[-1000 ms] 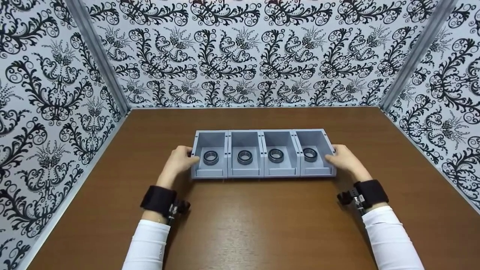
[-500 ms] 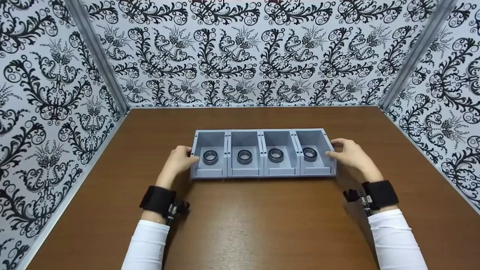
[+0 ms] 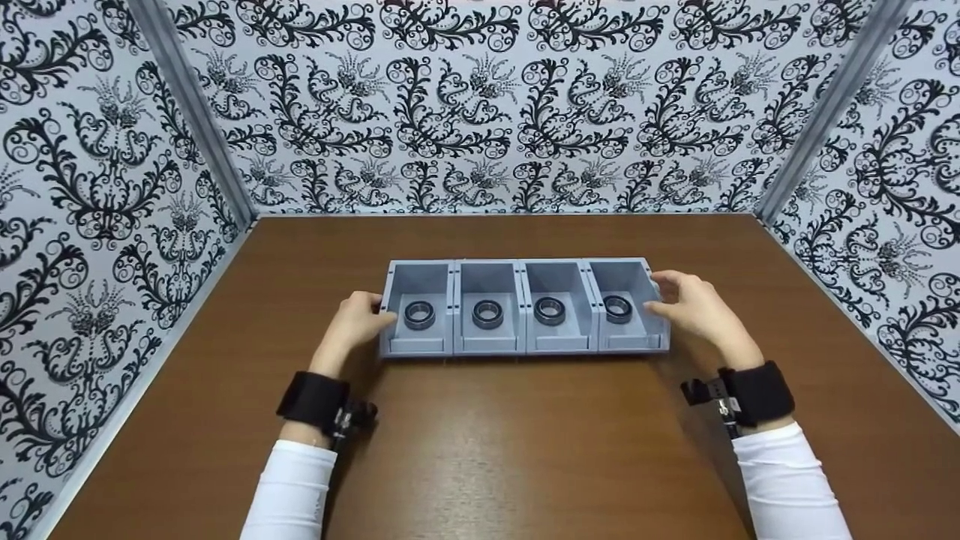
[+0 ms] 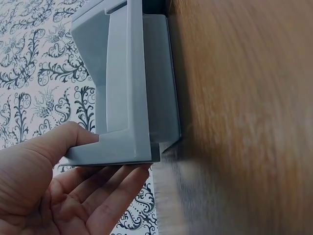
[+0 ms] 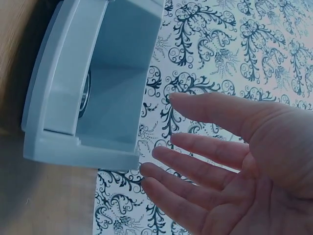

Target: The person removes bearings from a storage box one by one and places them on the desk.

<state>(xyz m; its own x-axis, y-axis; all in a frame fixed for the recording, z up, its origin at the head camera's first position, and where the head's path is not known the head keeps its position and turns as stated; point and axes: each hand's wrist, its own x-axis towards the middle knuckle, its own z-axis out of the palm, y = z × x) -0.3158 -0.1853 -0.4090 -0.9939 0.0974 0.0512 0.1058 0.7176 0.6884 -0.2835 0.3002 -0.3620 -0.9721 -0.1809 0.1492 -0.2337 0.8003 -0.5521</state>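
Black-and-white scrollwork panels (image 3: pixel 487 97) stand behind and to both sides of a brown, wood-grained table (image 3: pixel 480 442). Near the middle of its surface sits a row of four grey bins (image 3: pixel 490 345), set side by side and touching, each with a low lip at the front facing the wearer. One dark ring-shaped part with a metallic sheen lies flat on the floor of each: the leftmost ring (image 3: pixel 420 324), the second ring (image 3: pixel 488 323), the third ring (image 3: pixel 550 321) and the rightmost ring (image 3: pixel 618 319).

At the left end, the left hand (image 3: pixel 355 322) grips the outer side wall, its thumb on the inner face and its fingers against the outside. At the other end, the right hand (image 3: pixel 699 309) is just beside the rightmost bin; the right wrist view shows its thumb and fingers apart, with a gap between them and the grey wall.

Farther out, a black strap circles each wrist, one on the left (image 3: pixel 312 399) and one on the right (image 3: pixel 760 394), both carrying a small dark device. White sleeves (image 3: pixel 289 487) cover the forearms. Grey posts (image 3: pixel 832 112) run up the two far corners, where the panels meet.
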